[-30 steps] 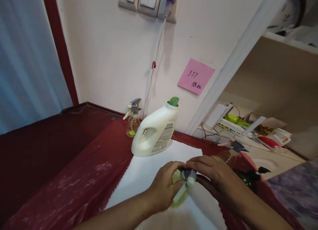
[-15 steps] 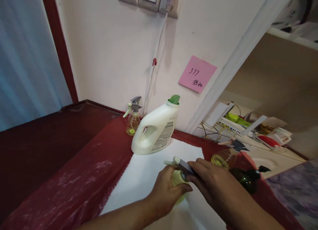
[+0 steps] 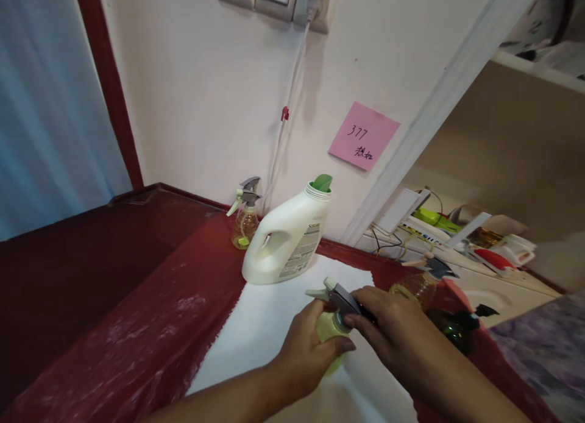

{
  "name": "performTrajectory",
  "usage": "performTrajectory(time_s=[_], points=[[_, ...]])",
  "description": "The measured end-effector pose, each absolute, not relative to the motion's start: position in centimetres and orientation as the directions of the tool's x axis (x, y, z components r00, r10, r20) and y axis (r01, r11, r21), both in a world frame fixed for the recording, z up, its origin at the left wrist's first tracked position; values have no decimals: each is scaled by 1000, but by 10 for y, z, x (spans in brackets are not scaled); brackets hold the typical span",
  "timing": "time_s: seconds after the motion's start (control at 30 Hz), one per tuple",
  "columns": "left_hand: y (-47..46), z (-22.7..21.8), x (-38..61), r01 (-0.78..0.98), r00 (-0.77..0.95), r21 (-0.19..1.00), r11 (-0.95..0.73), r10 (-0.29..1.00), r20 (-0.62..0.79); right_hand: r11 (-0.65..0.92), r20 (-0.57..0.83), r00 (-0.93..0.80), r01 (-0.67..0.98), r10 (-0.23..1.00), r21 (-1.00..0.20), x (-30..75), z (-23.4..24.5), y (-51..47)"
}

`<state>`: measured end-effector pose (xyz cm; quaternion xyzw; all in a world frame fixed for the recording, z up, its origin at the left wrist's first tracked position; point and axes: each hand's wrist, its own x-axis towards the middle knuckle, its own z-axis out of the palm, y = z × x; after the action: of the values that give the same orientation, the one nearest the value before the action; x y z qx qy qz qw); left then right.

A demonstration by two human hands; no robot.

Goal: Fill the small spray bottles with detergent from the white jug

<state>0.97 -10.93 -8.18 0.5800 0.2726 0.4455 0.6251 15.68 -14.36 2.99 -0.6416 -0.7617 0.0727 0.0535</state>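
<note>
My left hand [image 3: 304,350] is wrapped round a small yellowish spray bottle [image 3: 329,327], held over a white sheet [image 3: 256,325]. At the bottle's neck, my right hand [image 3: 388,325] grips its grey and pale green trigger spray head [image 3: 340,296]. The head sits on or right at the neck; whether it is fully seated I cannot tell. Part of the bottle is covered by my fingers. Just beyond stands a large white jug [image 3: 286,243] with a handle, a printed label and a green spout [image 3: 322,182] in its uncapped mouth.
Left of the jug, by the wall, are clear spray bottles [image 3: 245,228]. Near my right forearm are another spray bottle [image 3: 425,283] and a dark green pump bottle [image 3: 457,331]. Red plastic [image 3: 150,313] covers the table. A pink note [image 3: 364,136] hangs on the wall.
The spray head has risen slightly and shifted right in my right hand, showing more of the bottle's neck. My left hand stays round the bottle.
</note>
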Motion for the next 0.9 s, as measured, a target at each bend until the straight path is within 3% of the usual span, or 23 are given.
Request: performTrajectory(time_s=[0.2, 0.63, 0.9], points=[[-110, -82, 9, -224, 455, 970, -90, 871, 186, 194, 47, -189, 962, 981, -194, 162, 23, -151], [-109, -83, 9, -210, 476, 976, -63, 865, 158, 115, -34, -129, 957, 991, -268, 160, 23, -146], [-110, -81, 9, -217, 473, 974, -60, 867, 159, 120, -20, -126, 976, 992, -183, 157, 22, -148]])
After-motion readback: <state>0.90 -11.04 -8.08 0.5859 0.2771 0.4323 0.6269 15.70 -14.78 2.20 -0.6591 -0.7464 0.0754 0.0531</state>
